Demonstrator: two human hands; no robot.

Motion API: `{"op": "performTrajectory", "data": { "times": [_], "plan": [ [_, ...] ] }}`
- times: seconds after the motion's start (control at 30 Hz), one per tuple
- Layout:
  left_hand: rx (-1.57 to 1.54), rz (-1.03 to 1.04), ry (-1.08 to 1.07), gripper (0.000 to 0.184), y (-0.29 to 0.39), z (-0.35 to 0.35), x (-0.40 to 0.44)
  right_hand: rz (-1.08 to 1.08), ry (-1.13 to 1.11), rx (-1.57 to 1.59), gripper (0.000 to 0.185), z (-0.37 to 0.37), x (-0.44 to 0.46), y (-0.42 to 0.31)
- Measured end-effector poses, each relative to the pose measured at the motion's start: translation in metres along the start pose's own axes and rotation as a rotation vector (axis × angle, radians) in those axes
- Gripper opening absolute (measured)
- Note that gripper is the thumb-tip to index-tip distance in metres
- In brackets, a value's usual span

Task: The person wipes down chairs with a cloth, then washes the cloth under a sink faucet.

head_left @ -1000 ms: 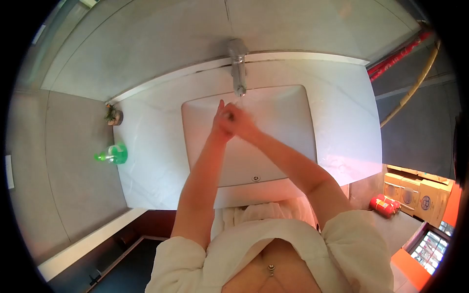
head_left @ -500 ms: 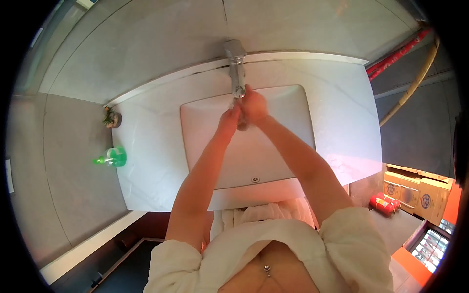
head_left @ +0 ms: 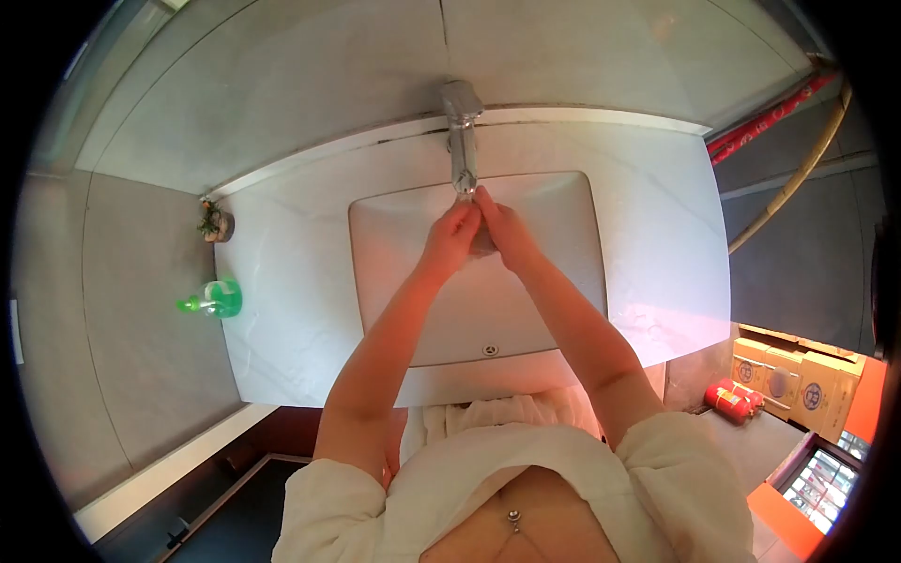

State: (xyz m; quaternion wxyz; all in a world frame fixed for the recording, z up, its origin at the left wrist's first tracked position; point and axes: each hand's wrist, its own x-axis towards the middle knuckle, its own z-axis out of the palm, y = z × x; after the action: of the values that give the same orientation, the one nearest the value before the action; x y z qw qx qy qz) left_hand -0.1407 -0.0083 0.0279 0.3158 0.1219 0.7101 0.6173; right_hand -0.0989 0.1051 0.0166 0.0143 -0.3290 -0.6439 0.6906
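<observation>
Both hands are close together under the spout of the chrome faucet [head_left: 464,141], over the white sink [head_left: 507,310]. My left hand [head_left: 450,236] is on the left side, its fingers pointing up toward the spout. On the right, my right hand [head_left: 504,230] meets it near the fingertips, with a small gap between the palms. Below the spout, between the hands, there is a blurred, water-like patch. No object can be made out in either hand, and the fingers' exact pose is unclear.
A green soap bottle [head_left: 221,298] and a small potted plant [head_left: 218,223] stand at the counter's left edge. Right of the counter [head_left: 662,225] are a red pipe [head_left: 770,117], a yellow hose [head_left: 798,178], red extinguishers [head_left: 734,401] and cardboard boxes [head_left: 798,380].
The hands first rubbed together below the faucet, then rose under the spout. Since then the right hand has come down slightly and both now sit side by side, fingertips close together.
</observation>
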Motion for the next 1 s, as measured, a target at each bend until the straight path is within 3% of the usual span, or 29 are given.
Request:
{"op": "performTrajectory", "data": {
  "times": [0.03, 0.1, 0.13, 0.17, 0.2, 0.23, 0.27, 0.3, 0.33, 0.37, 0.43, 0.53, 0.57, 0.63, 0.67, 0.77, 0.83, 0.87, 0.9, 0.97, 1.0],
  "plan": [
    [0.003, -0.002, -0.002, 0.025, -0.004, -0.003, 0.001, 0.291, -0.146, 0.328, 0.041, 0.001, 0.003, -0.004],
    [0.049, -0.015, 0.026, 0.028, -0.019, -0.019, 0.007, 0.264, -0.239, 0.39, 0.038, 0.004, 0.03, 0.03],
    [0.053, -0.013, 0.026, 0.028, -0.02, -0.023, 0.012, 0.101, -0.262, 0.345, 0.035, 0.012, 0.033, 0.03],
    [0.191, 0.237, 0.27, 0.027, -0.021, -0.028, 0.019, -0.058, -0.284, 0.3, 0.032, 0.016, 0.035, 0.031],
    [0.33, 0.485, 0.511, 0.026, -0.024, -0.033, 0.023, -0.053, -0.286, 0.305, 0.032, 0.017, 0.04, 0.031],
    [0.335, 0.482, 0.509, 0.026, -0.023, -0.037, 0.025, -0.058, -0.423, 0.224, 0.03, 0.015, 0.043, 0.024],
    [0.047, 0.281, 0.271, 0.027, -0.022, -0.041, 0.027, -0.065, -0.56, 0.138, 0.028, 0.013, 0.043, 0.014],
    [-0.238, 0.079, 0.032, 0.028, -0.02, -0.042, 0.028, -0.064, -0.561, 0.138, 0.028, 0.008, 0.04, 0.005],
    [-0.181, -0.073, 0.061, 0.028, -0.021, -0.042, 0.028, -0.11, -0.516, 0.016, 0.027, 0.002, 0.035, -0.008],
    [-0.184, -0.071, 0.061, 0.028, -0.027, -0.046, 0.032, -0.154, -0.468, -0.106, 0.026, -0.006, 0.033, -0.014],
    [0.301, 0.051, -0.105, 0.024, -0.033, -0.054, 0.04, -0.22, -0.374, -0.237, 0.026, -0.02, 0.038, -0.013],
    [0.446, 0.151, 0.024, 0.017, -0.027, -0.05, 0.042, -0.362, -0.213, -0.53, 0.023, -0.034, 0.038, -0.007],
    [0.444, 0.152, 0.023, 0.017, -0.026, -0.047, 0.043, -0.439, -0.138, -0.692, 0.02, -0.038, 0.038, -0.005],
    [0.037, 0.224, 0.053, 0.02, -0.024, -0.041, 0.045, -0.416, -0.098, -0.826, 0.018, -0.041, 0.037, 0.0],
    [0.038, 0.224, 0.051, 0.02, -0.024, -0.043, 0.045, -0.39, -0.06, -0.956, 0.016, -0.042, 0.037, 0.003],
    [0.328, 0.236, 0.098, 0.027, -0.025, -0.056, 0.041, -0.322, 0.028, -0.825, 0.015, -0.04, 0.037, 0.013],
    [0.492, 0.373, 0.342, 0.024, -0.027, -0.061, 0.034, -0.309, 0.029, -0.685, 0.016, -0.039, 0.038, 0.017],
    [0.495, 0.372, 0.339, 0.024, -0.027, -0.063, 0.031, -0.296, 0.03, -0.55, 0.016, -0.037, 0.037, 0.019],
    [0.436, 0.296, 0.367, 0.021, -0.026, -0.065, 0.028, -0.295, 0.031, -0.548, 0.016, -0.033, 0.036, 0.02],
    [0.376, 0.219, 0.395, 0.018, -0.03, -0.064, 0.028, -0.214, 0.013, -0.119, 0.023, -0.02, 0.027, 0.017],
    [0.348, 0.137, 0.403, 0.02, -0.037, -0.058, 0.031, -0.216, 0.014, -0.119, 0.023, -0.013, 0.018, 0.014]
  ]
}}
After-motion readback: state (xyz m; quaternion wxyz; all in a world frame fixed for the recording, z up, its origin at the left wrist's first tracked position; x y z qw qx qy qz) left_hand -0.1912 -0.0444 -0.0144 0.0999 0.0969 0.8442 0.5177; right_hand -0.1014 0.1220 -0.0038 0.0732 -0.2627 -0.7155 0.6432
